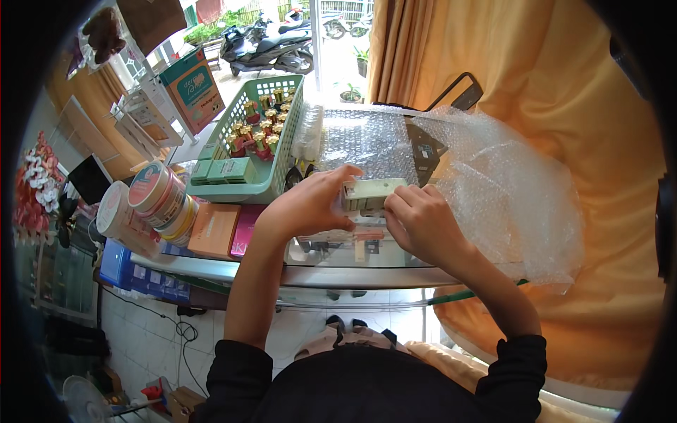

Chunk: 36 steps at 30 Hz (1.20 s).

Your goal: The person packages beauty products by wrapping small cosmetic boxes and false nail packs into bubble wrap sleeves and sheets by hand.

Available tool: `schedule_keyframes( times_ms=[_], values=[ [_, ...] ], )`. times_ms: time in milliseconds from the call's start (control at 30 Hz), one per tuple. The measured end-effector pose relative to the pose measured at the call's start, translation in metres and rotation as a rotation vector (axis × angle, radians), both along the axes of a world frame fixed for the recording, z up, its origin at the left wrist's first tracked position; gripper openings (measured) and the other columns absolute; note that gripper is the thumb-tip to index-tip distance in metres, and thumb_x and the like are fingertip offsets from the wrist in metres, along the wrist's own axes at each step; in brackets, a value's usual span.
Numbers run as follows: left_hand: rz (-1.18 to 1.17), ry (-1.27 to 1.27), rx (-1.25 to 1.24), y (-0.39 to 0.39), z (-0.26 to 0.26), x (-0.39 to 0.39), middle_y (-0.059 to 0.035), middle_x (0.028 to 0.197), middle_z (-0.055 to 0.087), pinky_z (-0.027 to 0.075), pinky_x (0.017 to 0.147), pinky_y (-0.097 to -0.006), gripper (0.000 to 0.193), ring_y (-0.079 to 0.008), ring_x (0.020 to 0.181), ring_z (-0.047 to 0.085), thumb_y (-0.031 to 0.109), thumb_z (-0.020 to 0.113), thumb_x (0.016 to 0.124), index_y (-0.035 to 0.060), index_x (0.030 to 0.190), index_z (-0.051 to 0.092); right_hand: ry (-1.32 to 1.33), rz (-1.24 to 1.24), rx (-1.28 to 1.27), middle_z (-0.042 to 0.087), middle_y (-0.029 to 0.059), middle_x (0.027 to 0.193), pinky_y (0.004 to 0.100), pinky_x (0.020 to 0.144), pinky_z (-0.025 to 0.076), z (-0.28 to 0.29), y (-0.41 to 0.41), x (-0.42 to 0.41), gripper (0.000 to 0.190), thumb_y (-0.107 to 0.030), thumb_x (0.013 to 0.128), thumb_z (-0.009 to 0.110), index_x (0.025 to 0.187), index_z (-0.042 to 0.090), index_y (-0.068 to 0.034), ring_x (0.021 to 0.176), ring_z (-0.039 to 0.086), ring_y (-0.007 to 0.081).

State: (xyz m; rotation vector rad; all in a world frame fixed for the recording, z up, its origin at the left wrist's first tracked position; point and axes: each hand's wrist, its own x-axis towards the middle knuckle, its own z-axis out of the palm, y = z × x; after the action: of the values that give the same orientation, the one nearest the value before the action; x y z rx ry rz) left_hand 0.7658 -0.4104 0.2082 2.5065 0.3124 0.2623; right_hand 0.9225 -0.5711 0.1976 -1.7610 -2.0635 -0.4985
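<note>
A small pale green cardboard box (370,194) is held above the glass counter top. My right hand (426,224) grips its right end with curled fingers. Around the left end, my left hand (309,203) is spread, thumb and fingers apart, with a gap between palm and box. Behind the box lies a dark flat item under bubble wrap (365,140). Left of my left hand stands a green plastic basket (232,193), holding several gold-capped red bottles (259,138) and green boxes (230,170) like the held one.
An orange box (213,230), a magenta box (246,224) and stacked plastic jars (161,195) stand at the counter's left. Loose bubble wrap (508,195) drapes over the right side. A metal-trimmed counter edge (365,277) runs before me. An orange curtain (539,69) hangs at right.
</note>
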Motion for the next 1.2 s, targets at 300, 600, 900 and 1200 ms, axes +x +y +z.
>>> schedule_keyframes(
  times_ms=[300, 600, 900, 1200],
  values=[
    [0.032, 0.028, -0.029, -0.007, 0.009, 0.0, -0.0226, 0.117, 0.058, 0.043, 0.093, -0.0395, 0.087, -0.0374, 0.108, 0.056, 0.022, 0.084, 0.062, 0.0059, 0.133, 0.038, 0.089, -0.018, 0.043, 0.062, 0.0094, 0.077, 0.0348, 0.068, 0.044, -0.009, -0.003, 0.002, 0.013, -0.009, 0.078, 0.063, 0.088, 0.058, -0.002, 0.072, 0.062, 0.0222],
    [0.062, 0.018, -0.015, -0.004, 0.003, 0.003, -0.019, 0.114, 0.062, 0.043, 0.091, -0.0403, 0.087, -0.0355, 0.108, 0.057, 0.018, 0.085, 0.058, 0.0083, 0.131, 0.04, 0.039, -0.069, 0.026, 0.062, 0.0072, 0.08, 0.0335, 0.067, 0.042, -0.008, -0.002, 0.006, 0.018, -0.011, 0.074, 0.069, 0.087, 0.058, -0.004, 0.074, 0.061, 0.0206],
    [0.046, 0.001, -0.083, -0.001, 0.004, 0.004, -0.0173, 0.11, 0.064, 0.046, 0.085, -0.0393, 0.078, -0.0307, 0.102, 0.061, 0.024, 0.086, 0.061, 0.0078, 0.126, 0.045, 0.121, -0.059, 0.157, 0.058, 0.0115, 0.098, 0.0369, 0.083, 0.044, 0.003, 0.006, 0.004, 0.031, -0.01, 0.073, 0.071, 0.1, 0.058, -0.003, 0.097, 0.056, 0.0262],
    [0.081, 0.015, -0.1, -0.003, 0.002, 0.006, -0.019, 0.111, 0.063, 0.046, 0.094, -0.0391, 0.077, -0.0295, 0.105, 0.06, 0.024, 0.085, 0.062, 0.0067, 0.126, 0.046, 0.468, -0.049, -0.03, 0.057, 0.0139, 0.099, 0.0394, 0.081, 0.048, 0.007, 0.004, 0.019, 0.027, -0.004, 0.076, 0.068, 0.101, 0.058, -0.002, 0.093, 0.059, 0.0308]
  ],
)
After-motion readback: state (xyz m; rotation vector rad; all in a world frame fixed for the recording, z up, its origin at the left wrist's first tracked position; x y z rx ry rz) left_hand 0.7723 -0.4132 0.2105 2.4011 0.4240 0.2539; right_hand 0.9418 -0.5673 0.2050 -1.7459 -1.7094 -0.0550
